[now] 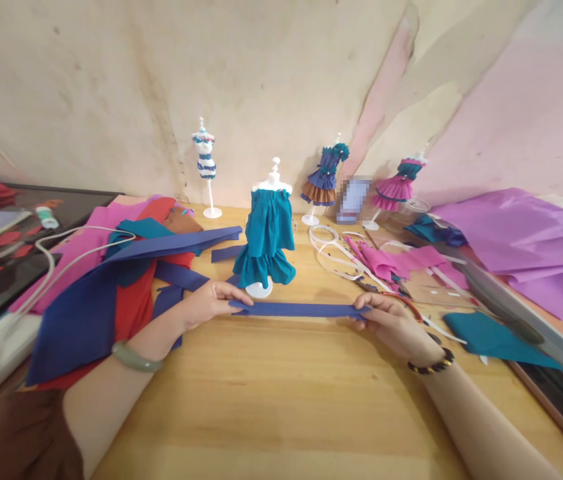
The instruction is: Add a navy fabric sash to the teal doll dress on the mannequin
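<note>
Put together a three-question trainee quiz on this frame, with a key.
1. Multiple choice: what do the left hand and right hand hold between them?
a) white cord
b) blue fabric strip
c) pink ribbon

2. True or false: the front mannequin wears a teal outfit.

3. Fill in: the jade-green bangle is worn on the person's ____ side.

Key: 1. b; 2. true; 3. left.

- Centre: a front mannequin (271, 223) on the table (241, 393); before it, a fabric strip (301, 310) between left hand (211, 305) and right hand (395, 325).
- Behind, left of centre: a rear mannequin (206, 157); right of centre: two mannequins (325, 177).
- Middle left: cloth pile (78, 317).
</note>
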Motion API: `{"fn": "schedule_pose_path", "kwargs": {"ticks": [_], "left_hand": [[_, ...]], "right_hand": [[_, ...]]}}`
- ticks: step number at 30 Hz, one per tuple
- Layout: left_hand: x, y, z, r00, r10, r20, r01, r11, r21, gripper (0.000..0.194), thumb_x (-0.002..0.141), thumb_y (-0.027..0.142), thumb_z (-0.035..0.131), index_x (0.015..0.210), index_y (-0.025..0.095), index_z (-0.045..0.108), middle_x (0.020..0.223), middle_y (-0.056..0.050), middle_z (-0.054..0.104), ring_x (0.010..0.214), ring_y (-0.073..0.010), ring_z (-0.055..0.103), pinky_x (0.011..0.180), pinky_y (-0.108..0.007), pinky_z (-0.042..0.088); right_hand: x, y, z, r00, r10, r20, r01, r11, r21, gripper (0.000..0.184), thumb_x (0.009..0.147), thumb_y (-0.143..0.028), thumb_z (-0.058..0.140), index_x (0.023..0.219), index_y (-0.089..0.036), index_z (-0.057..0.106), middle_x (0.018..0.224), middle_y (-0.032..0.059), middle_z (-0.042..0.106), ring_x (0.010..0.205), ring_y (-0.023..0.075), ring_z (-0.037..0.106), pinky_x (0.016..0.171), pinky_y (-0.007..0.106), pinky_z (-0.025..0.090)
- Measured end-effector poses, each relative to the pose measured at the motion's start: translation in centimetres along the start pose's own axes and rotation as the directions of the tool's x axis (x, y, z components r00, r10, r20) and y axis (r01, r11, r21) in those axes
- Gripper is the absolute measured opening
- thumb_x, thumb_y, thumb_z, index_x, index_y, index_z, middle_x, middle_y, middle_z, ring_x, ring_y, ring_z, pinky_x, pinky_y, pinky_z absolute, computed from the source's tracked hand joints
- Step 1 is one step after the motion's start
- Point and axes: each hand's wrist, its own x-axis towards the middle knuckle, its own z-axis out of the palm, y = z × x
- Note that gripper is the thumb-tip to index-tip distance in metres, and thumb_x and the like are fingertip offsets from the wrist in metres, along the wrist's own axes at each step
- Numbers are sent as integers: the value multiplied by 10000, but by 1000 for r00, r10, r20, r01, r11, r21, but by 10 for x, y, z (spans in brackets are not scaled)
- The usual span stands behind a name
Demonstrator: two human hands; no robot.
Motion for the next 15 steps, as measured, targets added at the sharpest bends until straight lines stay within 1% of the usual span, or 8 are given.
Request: {"fn": "schedule_pose_path", "kwargs": {"ticks": [6,10,15], "left_hand": [[-1,-2,0,1000,12,-19,-12,1000,3,212,638,218,707,836,178,773,905,-59,762,873,-197,679,869,-327,509],[-1,-3,0,1000,9,-25,-9,1000,14,210,654,229,695,842,183,778,896,-54,765,833,-182,677,833,-305,506],[-2,-1,0,1000,16,-9,-15,1000,7,211,647,216,690,835,184,782,924,-58,765,872,-196,680,835,-298,505]], "right_hand": [[-1,2,0,1000,22,-5,-22,1000,17,264,661,-390,810,766,-204,656,594,-2,621,586,136,561,586,281,422],[-2,0,2,999,39,-10,-39,999,29,270,630,-372,830,747,-201,658,573,-1,603,567,136,545,567,282,411],[-1,-1,2,999,50,-15,-49,998,38,267,619,-365,832,736,-201,658,575,1,593,567,140,546,568,290,422]]}}
